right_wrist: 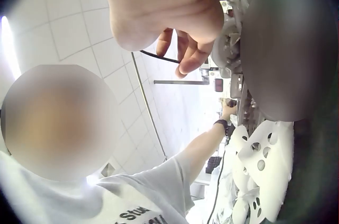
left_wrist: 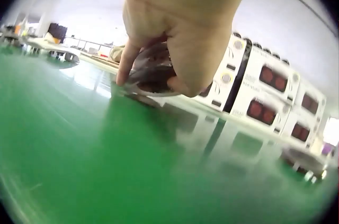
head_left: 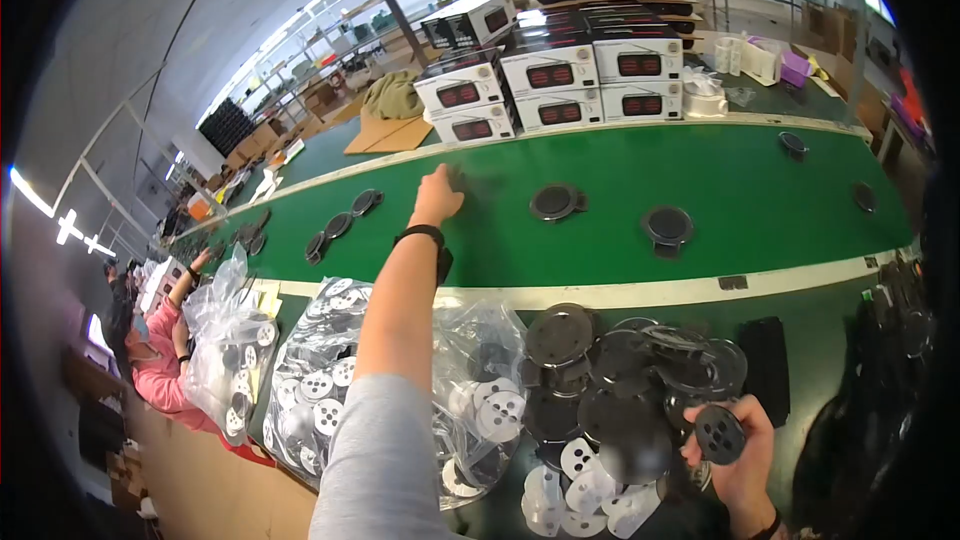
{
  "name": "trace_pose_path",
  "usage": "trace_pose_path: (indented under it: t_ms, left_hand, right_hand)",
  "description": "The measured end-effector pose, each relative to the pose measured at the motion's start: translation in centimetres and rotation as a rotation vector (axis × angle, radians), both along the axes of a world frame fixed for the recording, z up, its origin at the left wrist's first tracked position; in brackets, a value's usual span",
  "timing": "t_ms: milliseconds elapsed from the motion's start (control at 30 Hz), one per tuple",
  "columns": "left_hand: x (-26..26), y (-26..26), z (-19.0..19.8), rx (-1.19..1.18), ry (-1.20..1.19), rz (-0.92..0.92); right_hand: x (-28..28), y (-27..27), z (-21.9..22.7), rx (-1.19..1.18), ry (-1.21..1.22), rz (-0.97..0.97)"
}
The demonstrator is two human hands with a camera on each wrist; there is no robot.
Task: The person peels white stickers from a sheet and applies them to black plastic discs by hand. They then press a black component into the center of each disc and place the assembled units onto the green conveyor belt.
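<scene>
Green belt (head_left: 620, 160) lies under the left hand (head_left: 437, 199); we see its finger and thumb spanning a dark round part (left_wrist: 153, 78), probably gripping edges to spare its face; the right hand (head_left: 750, 472) pinches a black holed disc (head_left: 719, 434) beside heaped dark parts (head_left: 608, 410), we think for ready reach.

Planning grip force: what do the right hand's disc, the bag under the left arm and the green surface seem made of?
Disc: probably moulded plastic, dull black, judging by its neat openings.
Bag: thin, glossy plastic film, transparent and crinkled.
Green surface: perhaps rubber or PVC, smooth and satin, mirroring the boxes.
</scene>
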State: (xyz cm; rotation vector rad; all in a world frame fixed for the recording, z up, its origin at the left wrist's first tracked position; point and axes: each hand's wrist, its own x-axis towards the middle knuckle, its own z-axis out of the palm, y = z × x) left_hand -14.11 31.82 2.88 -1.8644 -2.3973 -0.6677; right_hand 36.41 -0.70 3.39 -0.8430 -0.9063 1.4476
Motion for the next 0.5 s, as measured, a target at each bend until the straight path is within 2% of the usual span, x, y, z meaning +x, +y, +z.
trace_pose_path:
  t_ms: [33,67,133,200,233,367,467,500]
  left_hand:
    - [-0.6,0.0,0.3,0.082,0.006,-0.066]
    - [-1.5,-0.2,0.8,0.129,-0.090,-0.195]
    - [-1.8,0.0,2.1,-0.009,-0.147,-0.109]
    - [1.4,-4.4,7.1,-0.119,-0.783,-0.257]
    - [3.0,-6.1,8.6,-0.126,-0.840,-0.319]
    - [5.6,-8.5,10.5,-0.183,-1.128,-0.506]
    - [11.1,-10.7,12.8,-0.198,-1.162,-0.635]
    - [13.4,-11.4,13.9,-0.269,-1.123,-0.705]
  right_hand:
    - [0.0,0.1,0.3,-0.078,0.034,0.003]
    - [0.0,0.0,0.0,-0.039,0.020,0.046]
    - [0.8,-1.1,-0.2,0.213,0.008,0.172]
    - [0.4,-0.6,0.4,0.165,0.021,0.247]
    - [0.3,-0.6,0.6,0.204,0.012,0.269]
    - [0.0,-0.4,0.2,0.209,0.013,0.297]
    - [-0.6,-0.4,-0.2,0.190,0.059,0.345]
    - [-0.9,-0.4,-0.2,0.167,0.057,0.381]
